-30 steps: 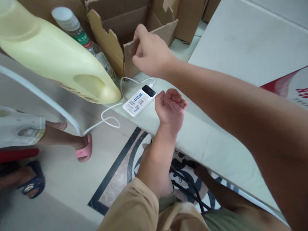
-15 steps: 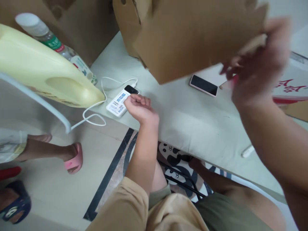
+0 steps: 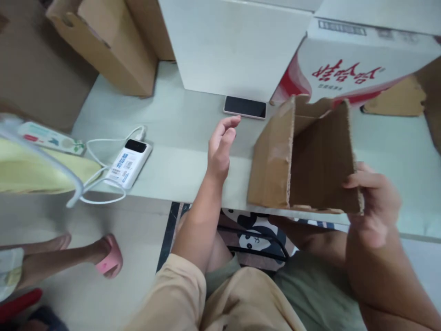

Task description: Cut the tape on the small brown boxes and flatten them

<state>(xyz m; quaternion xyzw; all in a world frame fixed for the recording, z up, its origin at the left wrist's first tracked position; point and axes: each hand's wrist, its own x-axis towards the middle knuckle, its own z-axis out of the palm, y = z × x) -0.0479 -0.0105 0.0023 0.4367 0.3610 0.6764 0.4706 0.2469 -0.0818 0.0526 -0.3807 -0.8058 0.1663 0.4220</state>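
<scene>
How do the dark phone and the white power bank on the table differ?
The phone is a plain black slab with no cable, lying against the white box. The power bank is white, thicker, printed with labels, and has a white cable plugged in, near the table's front edge. Both lie flat, untouched.
</scene>
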